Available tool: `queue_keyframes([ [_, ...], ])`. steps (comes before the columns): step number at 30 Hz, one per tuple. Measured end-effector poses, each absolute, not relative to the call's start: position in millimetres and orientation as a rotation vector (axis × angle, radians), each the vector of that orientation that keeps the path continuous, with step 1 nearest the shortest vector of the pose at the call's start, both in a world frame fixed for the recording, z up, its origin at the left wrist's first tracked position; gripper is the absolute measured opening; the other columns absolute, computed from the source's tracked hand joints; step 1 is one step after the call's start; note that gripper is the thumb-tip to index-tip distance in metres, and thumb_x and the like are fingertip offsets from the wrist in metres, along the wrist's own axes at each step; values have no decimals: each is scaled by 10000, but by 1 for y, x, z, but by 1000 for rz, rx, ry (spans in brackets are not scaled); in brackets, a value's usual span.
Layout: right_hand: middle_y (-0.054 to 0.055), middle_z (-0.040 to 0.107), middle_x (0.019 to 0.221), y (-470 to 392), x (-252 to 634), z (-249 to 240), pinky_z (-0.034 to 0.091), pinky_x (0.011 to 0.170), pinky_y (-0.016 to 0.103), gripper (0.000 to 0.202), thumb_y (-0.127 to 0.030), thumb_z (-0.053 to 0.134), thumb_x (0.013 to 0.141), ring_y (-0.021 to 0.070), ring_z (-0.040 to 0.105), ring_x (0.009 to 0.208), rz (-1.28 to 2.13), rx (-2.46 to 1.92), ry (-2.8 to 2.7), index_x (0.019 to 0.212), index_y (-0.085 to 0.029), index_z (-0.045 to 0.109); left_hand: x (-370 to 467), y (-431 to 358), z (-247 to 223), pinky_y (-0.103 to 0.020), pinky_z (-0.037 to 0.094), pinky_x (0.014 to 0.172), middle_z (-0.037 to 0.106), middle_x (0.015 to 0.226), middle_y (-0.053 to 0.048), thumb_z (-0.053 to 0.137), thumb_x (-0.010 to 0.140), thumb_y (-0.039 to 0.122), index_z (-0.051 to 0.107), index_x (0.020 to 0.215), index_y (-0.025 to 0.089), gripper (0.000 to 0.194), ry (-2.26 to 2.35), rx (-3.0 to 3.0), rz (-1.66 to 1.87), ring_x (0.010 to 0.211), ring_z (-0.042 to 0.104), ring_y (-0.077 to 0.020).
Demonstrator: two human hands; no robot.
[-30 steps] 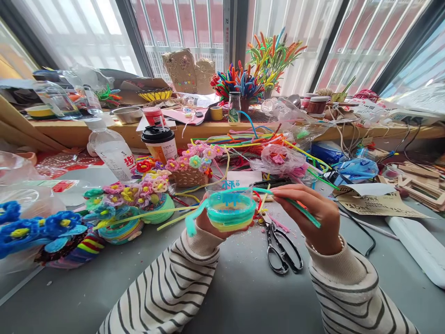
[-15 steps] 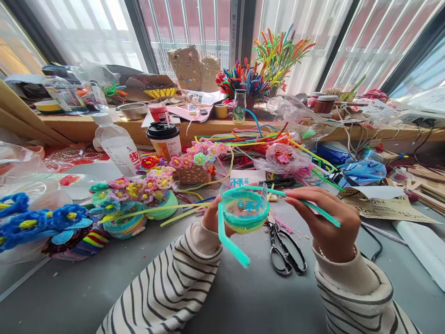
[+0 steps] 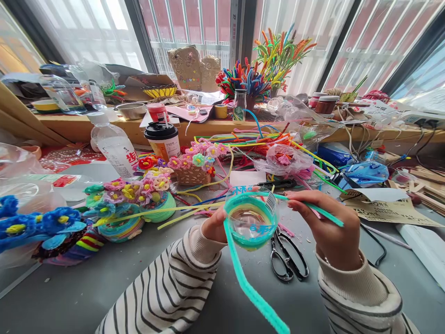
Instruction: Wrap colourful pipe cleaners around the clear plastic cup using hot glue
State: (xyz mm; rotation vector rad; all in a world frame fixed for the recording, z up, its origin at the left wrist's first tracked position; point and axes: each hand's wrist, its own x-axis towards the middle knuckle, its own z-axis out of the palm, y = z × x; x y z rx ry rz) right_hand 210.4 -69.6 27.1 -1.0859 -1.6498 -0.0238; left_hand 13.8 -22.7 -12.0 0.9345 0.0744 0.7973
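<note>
My left hand [image 3: 214, 226] is closed on the side of a clear plastic cup [image 3: 252, 221] with blue print and a barcode sticker. The cup is tilted, its round opening or base facing me. Turquoise and yellow pipe cleaner coils circle its wall. Between the thumb and fingers of my right hand [image 3: 328, 227], a turquoise pipe cleaner [image 3: 323, 212] is pinched at the cup's right. Another turquoise length [image 3: 248, 285] hangs from the cup's left side toward me, bent partway. My left fingers behind the cup are mostly hidden. Black-handled scissors [image 3: 288, 257] lie just below, on the grey table.
Pipe-cleaner flower pots [image 3: 121, 211] crowd the left, near a water bottle [image 3: 113, 146] and a lidded paper cup [image 3: 162, 141]. Loose pipe cleaners [image 3: 250, 146] are heaped behind the hands. A white bar-shaped object [image 3: 422, 253] lies at the right.
The cup has tipped, showing its round face more toward me. The hanging turquoise length has swung right and now reaches lower and closer. Both hands keep their grips.
</note>
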Motion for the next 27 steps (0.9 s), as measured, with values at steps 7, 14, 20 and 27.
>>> queue_keyframes([
  [7,24,696,806,-65,209,24,506,676,274,83,-200,598,773,156,643,735,-49,-1138,-1716,837,-208,651,15,-28,7,-512,371,935,558,1199,-170,641,577,539,350,1329,157,892,121,1028,793,1155,457,-389],
  [14,29,699,809,-69,211,26,503,695,278,81,-197,586,782,168,651,756,-112,-1132,-1771,837,-216,641,15,-24,-3,-520,352,951,572,1174,-179,626,559,573,379,1310,149,897,115,1014,824,1146,466,-393],
  [20,13,687,791,-75,215,27,477,747,265,86,-173,612,764,153,633,769,-117,-1125,-1781,838,-213,629,15,-24,-6,-499,367,944,571,1175,-176,624,578,562,390,1301,135,871,106,1000,828,1129,487,-377],
  [27,10,676,789,-80,213,30,467,777,272,112,-143,608,765,149,624,775,-113,-1084,-1777,849,-218,613,16,-26,-6,-474,384,937,565,1198,-136,561,635,603,417,1286,185,787,77,986,874,1133,490,-349],
])
